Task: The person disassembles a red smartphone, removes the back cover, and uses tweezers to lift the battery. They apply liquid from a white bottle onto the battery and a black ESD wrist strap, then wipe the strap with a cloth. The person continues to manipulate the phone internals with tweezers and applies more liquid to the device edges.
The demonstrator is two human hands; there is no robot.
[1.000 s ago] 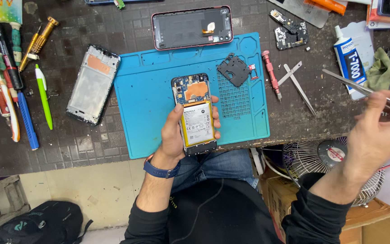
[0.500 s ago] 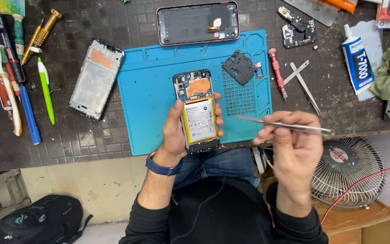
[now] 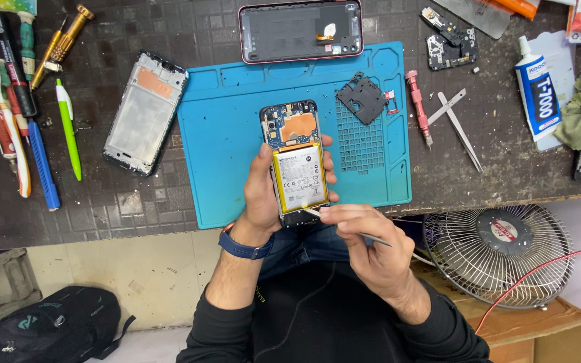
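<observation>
The right hand, half a second ago out to the right of the phone with the tweezers level, has come in: the fingers pinch the tweezers and the tip now touches the phone's near end, just below the battery. A second ago that hand was far right, over the table edge.

The left hand has not moved; its fingers are wrapped around the open phone, thumb on the left edge, fingertips on the right. The phone sits over the near part of the blue mat, back cover off, battery and board showing.

On the mat, right of the phone, lies a black plate. Far of the mat lies the back cover, hollow side up; left of the mat a screen frame. A fan stands near right, below the table edge.
</observation>
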